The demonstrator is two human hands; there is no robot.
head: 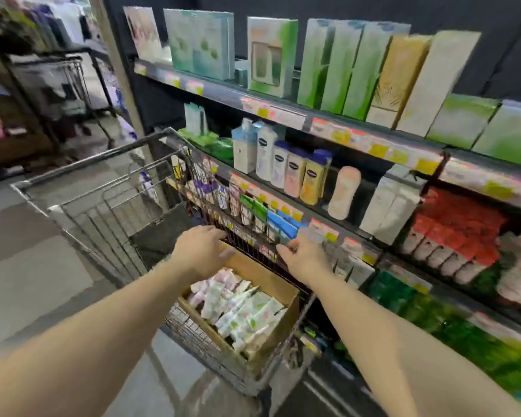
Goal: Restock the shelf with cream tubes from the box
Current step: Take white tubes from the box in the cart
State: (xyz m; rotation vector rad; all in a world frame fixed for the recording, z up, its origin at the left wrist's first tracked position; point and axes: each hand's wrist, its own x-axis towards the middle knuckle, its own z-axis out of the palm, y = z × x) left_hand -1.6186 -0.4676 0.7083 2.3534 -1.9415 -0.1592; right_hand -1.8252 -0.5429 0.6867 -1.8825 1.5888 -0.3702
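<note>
Dark metal store shelf [343,203], tiered, stocked with green cartons, lotion bottles and red-capped tubes. Beside it, a wire shopping cart [103,188] carries an open brown cardboard box [278,285] filled with loose white-and-pastel cream tubes [241,308]. Left hand [202,251] hovers over the box's far edge, fingers relaxed and holding nothing. Right hand [304,257] reaches the shelf edge by the blue packets [283,227], fingers lightly curled; whether it holds anything cannot be told.

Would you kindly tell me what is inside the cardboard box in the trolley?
The cardboard box holds a loose pile of cream tubes, white with green and pink markings. Whatever lies beneath the top layer is covered.
</note>
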